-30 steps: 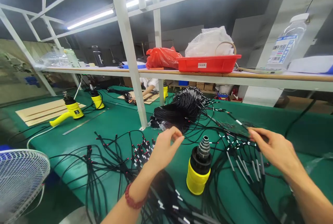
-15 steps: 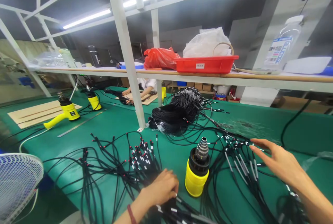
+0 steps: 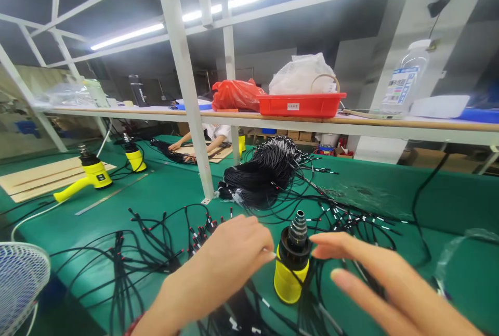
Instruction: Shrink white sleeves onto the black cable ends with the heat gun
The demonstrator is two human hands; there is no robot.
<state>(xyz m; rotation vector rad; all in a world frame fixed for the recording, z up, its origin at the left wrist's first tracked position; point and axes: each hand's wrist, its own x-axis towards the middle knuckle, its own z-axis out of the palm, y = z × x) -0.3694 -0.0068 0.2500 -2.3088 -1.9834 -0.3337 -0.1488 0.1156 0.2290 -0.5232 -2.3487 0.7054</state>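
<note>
The left hand hovers over loose black cables on the green tabletop. Its fingers are drawn together, with the tips just beside a yellow heat gun; whether they pinch a wire I cannot tell. The right hand is spread flat with its fingers apart, holds nothing, and points at the same heat gun from the other side. That heat gun stands upright between the two hands, nozzle up, with cables all round its foot.

Four yellow heat guns show in all. Two more stand at far left, and one is half hidden behind a white post. One thick cable bundle lies behind the hands. The shelf carries one red tray, one red bag and one bottle. Another person's two arms rest on the far tabletop. One fan sits at lower left.
</note>
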